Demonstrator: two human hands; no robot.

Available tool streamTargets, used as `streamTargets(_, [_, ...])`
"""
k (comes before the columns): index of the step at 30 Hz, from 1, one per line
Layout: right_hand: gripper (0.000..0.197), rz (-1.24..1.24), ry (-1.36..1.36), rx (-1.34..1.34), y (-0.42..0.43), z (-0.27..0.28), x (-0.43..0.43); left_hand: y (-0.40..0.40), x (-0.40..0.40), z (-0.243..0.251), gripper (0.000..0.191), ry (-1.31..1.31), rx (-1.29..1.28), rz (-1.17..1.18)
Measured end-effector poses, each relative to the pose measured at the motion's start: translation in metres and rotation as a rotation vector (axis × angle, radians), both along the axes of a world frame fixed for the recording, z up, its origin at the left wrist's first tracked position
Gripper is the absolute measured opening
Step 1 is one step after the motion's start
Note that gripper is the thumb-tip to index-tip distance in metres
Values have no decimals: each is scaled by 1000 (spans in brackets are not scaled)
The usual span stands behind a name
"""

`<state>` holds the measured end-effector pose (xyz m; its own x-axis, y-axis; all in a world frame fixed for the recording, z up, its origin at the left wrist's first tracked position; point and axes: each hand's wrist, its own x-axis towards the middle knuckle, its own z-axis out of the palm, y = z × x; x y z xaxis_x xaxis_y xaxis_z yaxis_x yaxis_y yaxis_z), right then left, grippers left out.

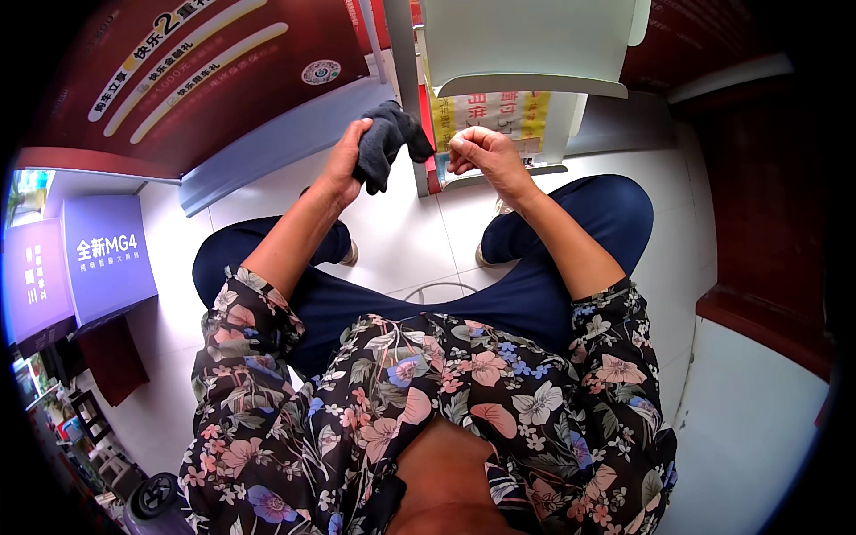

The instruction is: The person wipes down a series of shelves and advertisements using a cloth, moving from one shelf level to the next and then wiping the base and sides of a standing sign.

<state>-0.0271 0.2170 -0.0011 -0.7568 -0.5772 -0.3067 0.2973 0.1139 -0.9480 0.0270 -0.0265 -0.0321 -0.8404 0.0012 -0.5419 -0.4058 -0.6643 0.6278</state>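
Observation:
My left hand [344, 164] grips a bunched dark grey cloth [382, 144], whose loose end hangs over towards the right. My right hand [491, 157] is raised beside a pale metal display rack [528, 47], in front of its lower shelf. Its fingers are curled in with the thumb near the index finger, and nothing shows in them. Behind that hand, printed sheets [491, 114] with yellow edges and red writing lie on the lower shelf. A red strip [426, 127] runs along the rack's left side, by the grey upright post [403, 80].
A large red printed panel [221, 73] stands on a grey base [281, 150] at upper left. Purple boxes [110, 254] bearing writing are at left. A dark red cabinet [769, 221] rises at right. White tiles [414, 227] cover the floor between my bent knees.

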Motion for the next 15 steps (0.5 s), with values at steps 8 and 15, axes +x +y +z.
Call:
streamTargets(8, [25,12,-16,-23,-3,0,2,-15,-6,3,25,36,84,156])
streamTargets(15, [24,180,178,163,-5,-9,8,-19,-7,-2,23,22,109,183])
